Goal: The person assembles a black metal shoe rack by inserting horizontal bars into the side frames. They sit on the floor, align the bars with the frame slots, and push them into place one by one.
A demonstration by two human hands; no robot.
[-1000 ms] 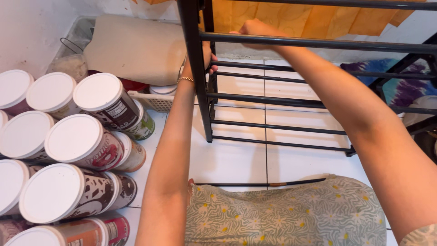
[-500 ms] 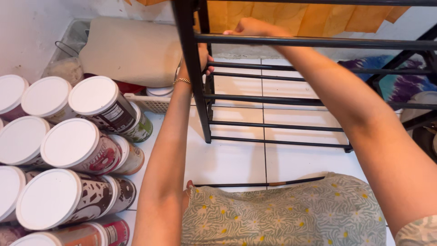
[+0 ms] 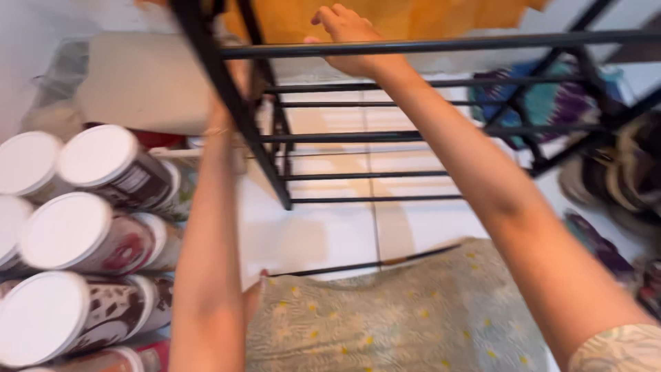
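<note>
A black metal rack [image 3: 441, 47] with thin horizontal bars stands on the white tiled floor in front of me. My right hand [image 3: 348, 38] reaches over its top front bar, fingers curled on the bar. My left hand [image 3: 239, 77] is up at the rack's left corner post, mostly hidden behind it and blurred. A thin bracelet shows at that wrist. A floral green garment [image 3: 385, 317] covers my lap below.
Several white-lidded cylindrical canisters [image 3: 96, 158] lie stacked on their sides at the left. Behind them are a beige cushion [image 3: 144, 76] and a wire basket. Orange cloth hangs at the back. Colourful fabric [image 3: 551, 103] and shoes [image 3: 620, 179] lie at the right. A thin black rod [image 3: 365, 264] rests on the tiles.
The rack's left post now slants more across the view and the picture is blurred by motion. Both hands remain on the rack, and the right hand sits a little further left.
</note>
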